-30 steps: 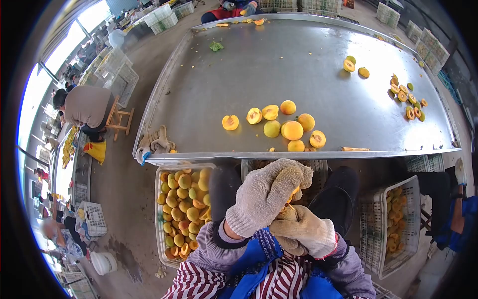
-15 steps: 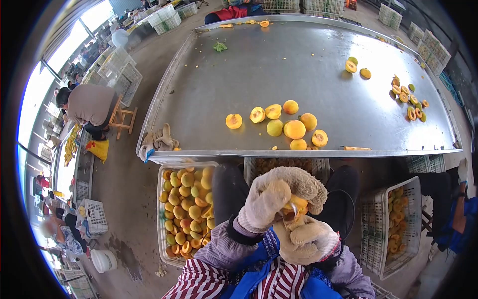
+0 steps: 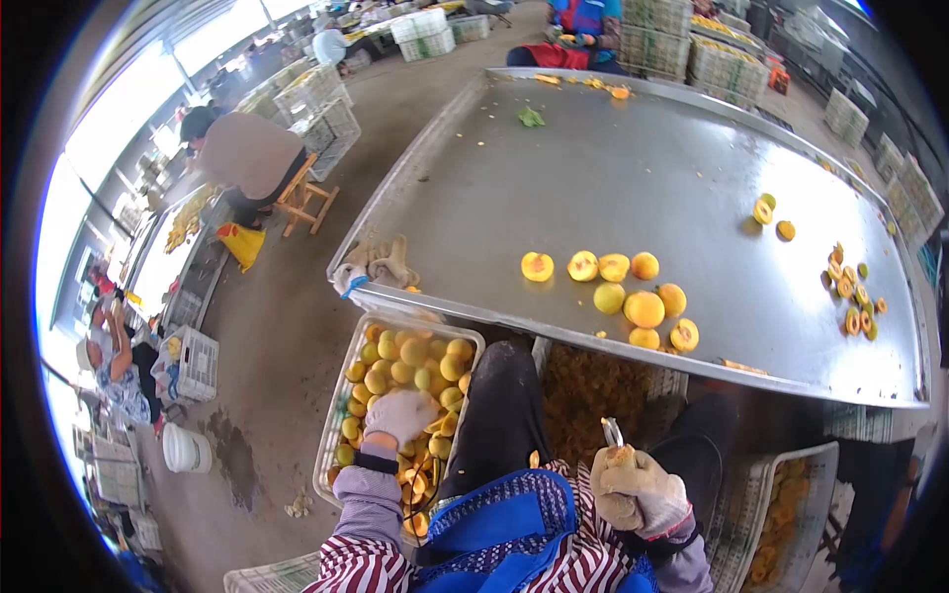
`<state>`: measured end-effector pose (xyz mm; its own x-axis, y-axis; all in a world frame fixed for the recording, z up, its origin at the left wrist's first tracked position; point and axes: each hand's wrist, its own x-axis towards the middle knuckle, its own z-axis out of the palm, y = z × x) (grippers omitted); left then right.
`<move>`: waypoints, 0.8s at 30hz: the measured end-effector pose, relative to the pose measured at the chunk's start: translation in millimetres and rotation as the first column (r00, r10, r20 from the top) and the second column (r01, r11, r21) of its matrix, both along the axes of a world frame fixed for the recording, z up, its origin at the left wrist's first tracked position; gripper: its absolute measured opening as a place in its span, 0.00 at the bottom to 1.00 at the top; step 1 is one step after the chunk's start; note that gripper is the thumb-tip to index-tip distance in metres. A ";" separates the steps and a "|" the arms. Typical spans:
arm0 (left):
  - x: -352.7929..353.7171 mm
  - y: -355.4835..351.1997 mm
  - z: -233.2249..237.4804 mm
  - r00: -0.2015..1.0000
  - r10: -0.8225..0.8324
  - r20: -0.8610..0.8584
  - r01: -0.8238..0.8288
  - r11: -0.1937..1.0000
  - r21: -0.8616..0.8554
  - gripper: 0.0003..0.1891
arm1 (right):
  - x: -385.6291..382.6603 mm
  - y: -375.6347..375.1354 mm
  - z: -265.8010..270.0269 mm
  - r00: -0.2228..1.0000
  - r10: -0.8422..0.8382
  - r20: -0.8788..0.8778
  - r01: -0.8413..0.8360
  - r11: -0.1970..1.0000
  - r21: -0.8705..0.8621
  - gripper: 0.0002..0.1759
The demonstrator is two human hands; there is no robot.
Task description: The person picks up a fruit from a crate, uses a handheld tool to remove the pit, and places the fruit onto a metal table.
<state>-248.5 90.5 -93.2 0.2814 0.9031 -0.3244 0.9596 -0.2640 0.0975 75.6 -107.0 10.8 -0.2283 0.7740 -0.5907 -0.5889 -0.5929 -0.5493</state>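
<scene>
My left hand [image 3: 401, 417], in a pale glove, reaches into a crate [image 3: 323, 435] of yellow-orange fruit, left of my knee. Its fingers are largely hidden among the fruit, so I cannot tell what they hold. Over my lap, my gloved right hand [image 3: 638, 489] is closed round a small tool with a curved metal tip [image 3: 612, 432], which points up. Beyond my knees, whole and halved fruit [image 3: 644, 309] lie near the front edge of the metal table [image 3: 593, 178]. Between my legs, a crate holds a brownish-orange mass [image 3: 593, 393].
Spare gloves [image 3: 384, 265] lie at the table's left corner. More halves [image 3: 852, 295] and a green leaf [image 3: 531, 117] are on the table. Another crate [image 3: 727, 534] stands at my right. A person [image 3: 252, 158] sits at the left, another [image 3: 583, 25] across the table. A bucket [image 3: 187, 449] stands on the floor.
My hands have parted. The left has moved from over my lap down into the fruit crate; the right stays over my lap with the metal tool now showing. The whole view has shifted.
</scene>
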 end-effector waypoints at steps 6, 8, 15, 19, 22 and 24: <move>52.3 -23.9 59.1 0.212 0.175 0.961 0.222 0.950 -0.222 0.25 | -20.3 12.8 1.1 0.962 0.271 0.030 -0.273 0.955 0.113 0.09; 75.1 -46.3 133.4 0.329 0.107 0.938 0.487 0.832 -0.266 0.29 | -33.2 8.9 18.9 0.963 0.250 0.097 -0.262 0.955 0.140 0.12; 127.4 -56.8 103.7 0.043 -0.054 0.998 0.744 0.668 0.004 0.11 | -36.9 -13.9 6.0 0.958 0.175 0.226 -0.210 0.968 0.140 0.22; 130.0 -49.7 94.7 0.278 -0.131 0.951 0.600 0.797 -0.065 0.10 | -51.1 -3.3 -17.6 0.751 -0.220 0.622 0.013 0.947 0.320 0.19; 139.6 -39.7 82.7 0.447 -0.140 0.883 0.482 0.870 -0.107 0.10 | -51.3 2.1 -10.6 0.322 -0.310 0.895 -0.169 0.911 0.376 0.22; 147.7 -28.6 80.6 0.384 -0.188 0.904 0.590 0.803 -0.084 0.12 | -40.7 5.2 -13.5 0.250 -0.273 0.929 -0.230 0.915 0.331 0.22</move>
<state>-100.7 61.8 -12.5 0.8713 0.4889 0.0422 0.1440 -0.3368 0.9305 34.9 -101.9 -2.6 0.3200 0.9459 -0.0543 0.5059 -0.2191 -0.8343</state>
